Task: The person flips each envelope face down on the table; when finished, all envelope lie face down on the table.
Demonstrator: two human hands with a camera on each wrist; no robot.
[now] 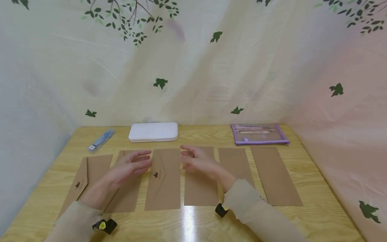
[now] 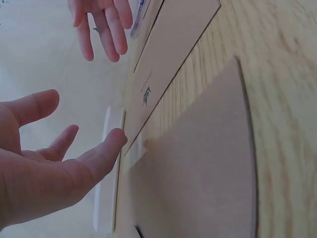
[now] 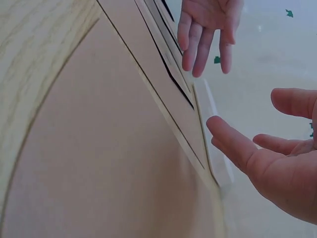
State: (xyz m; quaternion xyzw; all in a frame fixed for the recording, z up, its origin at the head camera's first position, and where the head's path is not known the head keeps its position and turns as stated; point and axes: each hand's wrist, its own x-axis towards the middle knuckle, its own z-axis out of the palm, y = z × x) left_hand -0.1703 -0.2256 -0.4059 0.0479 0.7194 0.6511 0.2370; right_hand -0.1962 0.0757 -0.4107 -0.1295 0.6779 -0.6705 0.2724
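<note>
Counter (image 1: 328, 215): pale wood grain, streak of glare (image 1: 189, 223) toward near edge. White flat case (image 1: 153, 131), rounded corners, along far edge, left of middle. Slim clear pack (image 1: 101, 140), bluish contents, slanted near far left corner. See-through pouch (image 1: 263, 143), purple border, pens (image 1: 255, 132) inside, near far right corner. Behind far edge, pale cloth (image 1: 193, 67), printed leafy branches (image 1: 130, 18), scattered dark green shapes (image 1: 160, 83).

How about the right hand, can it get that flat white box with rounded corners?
Probably yes. The right hand looks empty, and nothing seems to stand between its leading fingers and the white box; the wooden table right beside the box looks bare. It may need to stretch forward.
</note>
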